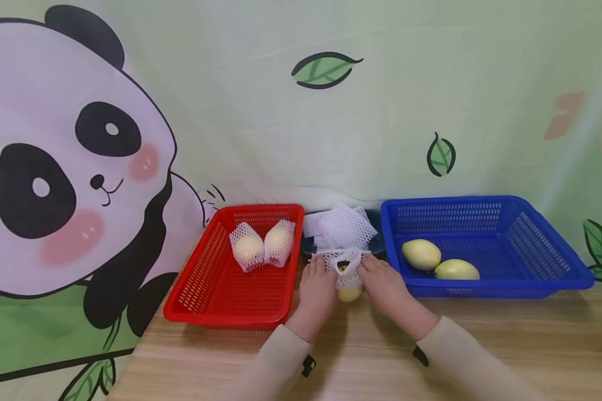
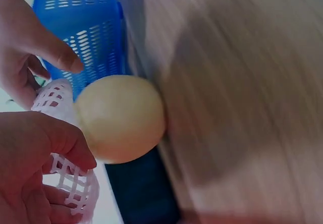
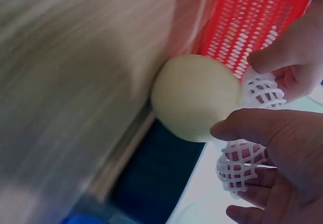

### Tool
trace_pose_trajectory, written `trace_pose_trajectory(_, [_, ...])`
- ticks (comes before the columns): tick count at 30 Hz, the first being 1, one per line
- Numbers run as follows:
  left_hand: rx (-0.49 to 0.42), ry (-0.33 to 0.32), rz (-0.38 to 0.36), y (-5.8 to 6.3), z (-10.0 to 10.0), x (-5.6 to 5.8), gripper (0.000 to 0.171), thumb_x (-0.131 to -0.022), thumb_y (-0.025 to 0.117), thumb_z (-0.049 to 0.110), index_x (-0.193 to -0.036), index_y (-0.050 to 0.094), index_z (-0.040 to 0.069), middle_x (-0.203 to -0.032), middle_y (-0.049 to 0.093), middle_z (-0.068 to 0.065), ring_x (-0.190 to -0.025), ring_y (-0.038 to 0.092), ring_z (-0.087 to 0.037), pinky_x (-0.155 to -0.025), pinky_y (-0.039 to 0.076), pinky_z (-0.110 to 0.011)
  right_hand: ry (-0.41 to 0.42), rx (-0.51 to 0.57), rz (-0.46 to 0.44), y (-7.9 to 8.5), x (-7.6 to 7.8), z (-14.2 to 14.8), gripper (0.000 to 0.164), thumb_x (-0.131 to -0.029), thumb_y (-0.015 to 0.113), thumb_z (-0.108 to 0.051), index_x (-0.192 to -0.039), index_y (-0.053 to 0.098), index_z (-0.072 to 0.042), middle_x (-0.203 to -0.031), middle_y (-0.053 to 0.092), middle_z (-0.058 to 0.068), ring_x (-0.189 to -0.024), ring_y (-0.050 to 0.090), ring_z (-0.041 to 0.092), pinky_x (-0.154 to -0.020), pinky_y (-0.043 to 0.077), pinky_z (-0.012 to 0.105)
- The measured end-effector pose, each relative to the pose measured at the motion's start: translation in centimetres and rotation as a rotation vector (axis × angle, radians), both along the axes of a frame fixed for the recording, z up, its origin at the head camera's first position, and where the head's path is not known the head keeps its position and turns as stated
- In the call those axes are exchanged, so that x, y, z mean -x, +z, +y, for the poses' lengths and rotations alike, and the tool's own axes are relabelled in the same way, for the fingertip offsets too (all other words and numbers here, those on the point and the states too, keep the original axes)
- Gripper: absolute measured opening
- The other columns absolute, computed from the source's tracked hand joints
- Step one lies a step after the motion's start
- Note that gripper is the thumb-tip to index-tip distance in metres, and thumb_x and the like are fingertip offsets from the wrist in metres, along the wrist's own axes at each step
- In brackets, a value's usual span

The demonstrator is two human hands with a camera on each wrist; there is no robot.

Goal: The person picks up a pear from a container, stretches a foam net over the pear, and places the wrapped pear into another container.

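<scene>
A pale yellow oval fruit (image 1: pixel 349 293) sits low between my two hands, its top inside a white foam net sleeve (image 1: pixel 351 277). My left hand (image 1: pixel 318 287) grips the sleeve's left edge, fingers curled into the mesh. On the opposite side, my right hand (image 1: pixel 385 287) holds the sleeve's right edge. Seen from the left wrist, the bare round end of the fruit (image 2: pixel 121 120) shows beyond the mesh, close to the wooden table. The right wrist view has the mesh (image 3: pixel 239 166) stretched between the thumb and fingers of my right hand.
On the left, a red basket (image 1: pixel 231 319) holds two fruits in foam nets (image 1: pixel 248 249). To the right, a blue basket (image 1: pixel 486 288) holds two bare fruits (image 1: pixel 421 254). Behind my hands a dark tray (image 1: pixel 377 243) carries a pile of foam nets (image 1: pixel 343 225), near the printed wall cloth.
</scene>
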State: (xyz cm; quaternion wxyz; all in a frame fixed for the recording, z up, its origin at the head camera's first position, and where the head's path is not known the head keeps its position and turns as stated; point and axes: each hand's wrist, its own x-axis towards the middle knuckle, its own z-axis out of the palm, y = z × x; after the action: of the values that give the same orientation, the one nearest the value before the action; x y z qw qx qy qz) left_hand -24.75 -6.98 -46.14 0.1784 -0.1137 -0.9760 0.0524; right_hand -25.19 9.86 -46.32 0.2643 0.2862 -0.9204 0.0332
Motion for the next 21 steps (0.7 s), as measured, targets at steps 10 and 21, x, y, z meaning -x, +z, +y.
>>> trace_pose_trajectory(10, [-0.05, 0.04, -0.049, -1.6, 0.1, 0.2, 0.027, -0.082, 0.078, 0.026, -0.104, 0.076, 0.01, -0.129, 0.07, -0.014, -0.123, 0.066, -0.03, -0.107, 0.054, -0.039, 0.023, 0.025, 0.026, -1.6, 1.1, -0.3, 0.03, -0.068, 0.083, -0.002, -0.086, 0.059, -0.003, -0.099, 0.067, 0.013, -0.1, 0.067, 0.031, -0.082, 0.058, 0.042])
trace_pose_trajectory(21, [-0.16, -0.037, -0.105, -2.7, -0.8, 0.2, 0.015, -0.077, 0.08, 0.017, -0.089, 0.074, 0.009, -0.115, 0.073, -0.009, -0.087, 0.071, -0.029, -0.074, 0.061, -0.04, 0.045, 0.169, -0.216, -3.2, 1.0, 0.3, 0.028, -0.07, 0.078, 0.001, -0.085, 0.056, -0.004, -0.094, 0.062, 0.013, -0.089, 0.062, 0.029, -0.077, 0.055, 0.044])
